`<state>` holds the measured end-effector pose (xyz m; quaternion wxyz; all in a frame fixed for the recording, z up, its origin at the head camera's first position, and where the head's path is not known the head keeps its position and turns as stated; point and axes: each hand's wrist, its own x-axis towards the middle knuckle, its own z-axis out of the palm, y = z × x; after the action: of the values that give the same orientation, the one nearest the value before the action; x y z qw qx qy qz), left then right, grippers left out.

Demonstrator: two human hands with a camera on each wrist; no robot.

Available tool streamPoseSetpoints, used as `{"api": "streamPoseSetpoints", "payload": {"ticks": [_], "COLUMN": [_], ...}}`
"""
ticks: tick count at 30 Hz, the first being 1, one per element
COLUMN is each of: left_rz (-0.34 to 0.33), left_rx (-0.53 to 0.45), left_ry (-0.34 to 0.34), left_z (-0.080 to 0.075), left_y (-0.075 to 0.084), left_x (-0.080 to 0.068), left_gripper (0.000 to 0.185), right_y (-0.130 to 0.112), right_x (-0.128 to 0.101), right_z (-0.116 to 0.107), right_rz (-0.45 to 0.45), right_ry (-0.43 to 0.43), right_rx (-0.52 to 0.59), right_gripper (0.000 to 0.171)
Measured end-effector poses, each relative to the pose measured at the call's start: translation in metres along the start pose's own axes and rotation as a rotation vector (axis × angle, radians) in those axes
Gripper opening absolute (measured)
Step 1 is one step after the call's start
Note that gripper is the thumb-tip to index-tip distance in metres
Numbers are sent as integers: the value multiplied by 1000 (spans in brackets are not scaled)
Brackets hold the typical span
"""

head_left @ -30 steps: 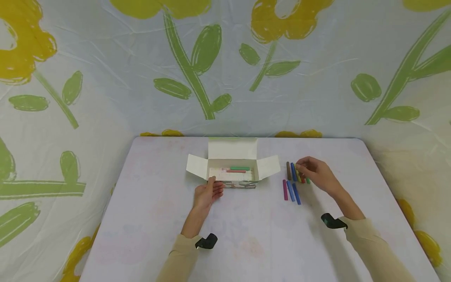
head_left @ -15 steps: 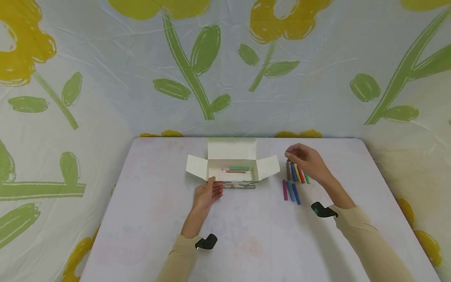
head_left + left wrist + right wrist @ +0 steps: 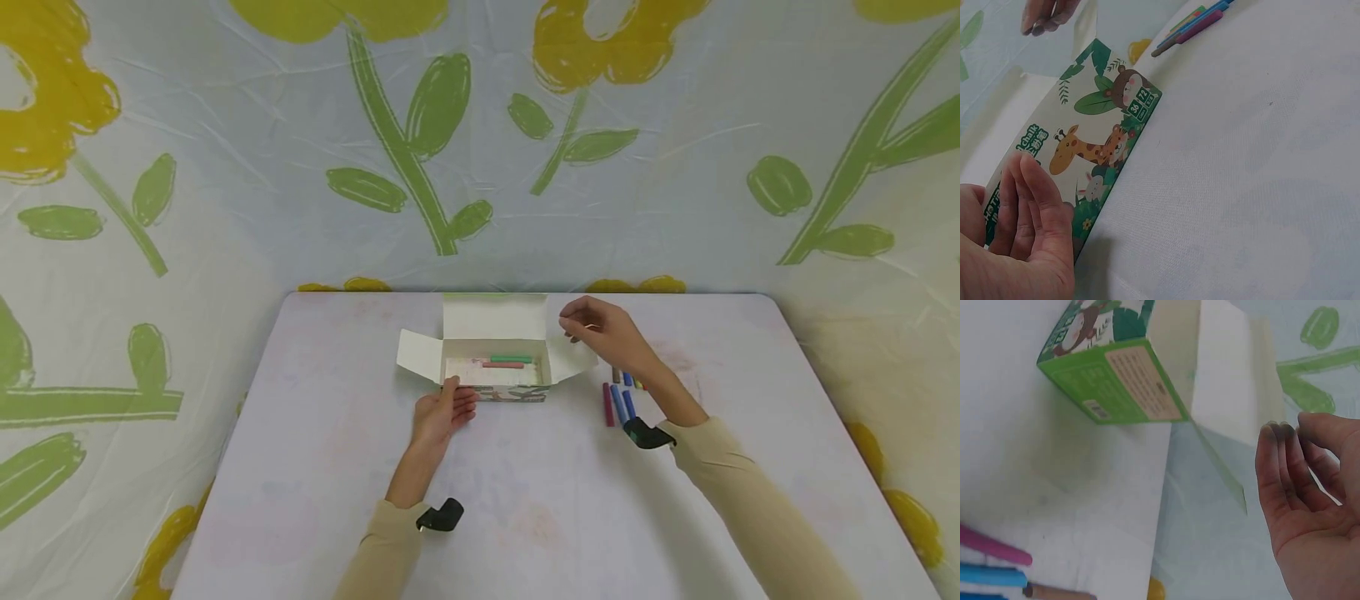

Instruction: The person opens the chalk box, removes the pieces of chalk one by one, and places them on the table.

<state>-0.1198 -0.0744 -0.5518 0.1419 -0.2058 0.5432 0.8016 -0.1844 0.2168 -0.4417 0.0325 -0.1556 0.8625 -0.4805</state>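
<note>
A chalk box (image 3: 517, 394) with printed jungle animals stands at the table's middle, its lid and side flaps folded out. Inside lie a green chalk stick (image 3: 512, 359) and a pink chalk stick (image 3: 502, 365). My left hand (image 3: 437, 418) holds the box's front wall near its left end, thumb over the rim and fingers against the printed face. Above the right side flap, my right hand (image 3: 613, 333) hovers with loosely bent fingers. In the right wrist view its dusty fingertips (image 3: 1269, 432) come near the thumb, with no chalk showing between them.
Right of the box, a magenta chalk stick (image 3: 608, 404) lies beside blue chalk sticks (image 3: 618, 406) in a front row. Behind them is another row, including a brown chalk stick (image 3: 616, 375), partly hidden by my right arm. A flower-printed sheet (image 3: 480, 208) hangs beyond the table's back edge.
My right hand has moved left from the back row of chalk sticks to above the box's right flap. My left hand and the box have stayed in place.
</note>
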Motion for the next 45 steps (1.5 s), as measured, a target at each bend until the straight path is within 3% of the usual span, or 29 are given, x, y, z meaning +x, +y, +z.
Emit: {"api": "streamPoseSetpoints", "payload": {"ticks": [11, 25, 37, 45], "left_rz": [10, -7, 5, 21], "left_rx": [-15, -41, -21, -28], "left_ry": [17, 9, 2, 5], "left_z": [2, 1, 1, 2], "left_y": [-1, 1, 1, -1], "left_x": [-1, -1, -1, 0], "left_gripper": [39, 41, 41, 39], "right_y": [-7, 5, 13, 9], "right_x": [14, 27, 32, 36], "right_z": [42, 91, 116, 119], "right_rz": [-79, -188, -225, -231], "right_ry": [-84, -188, -269, -342], "right_rx": [2, -73, -237, -277], "right_gripper": [22, 14, 16, 20]}}
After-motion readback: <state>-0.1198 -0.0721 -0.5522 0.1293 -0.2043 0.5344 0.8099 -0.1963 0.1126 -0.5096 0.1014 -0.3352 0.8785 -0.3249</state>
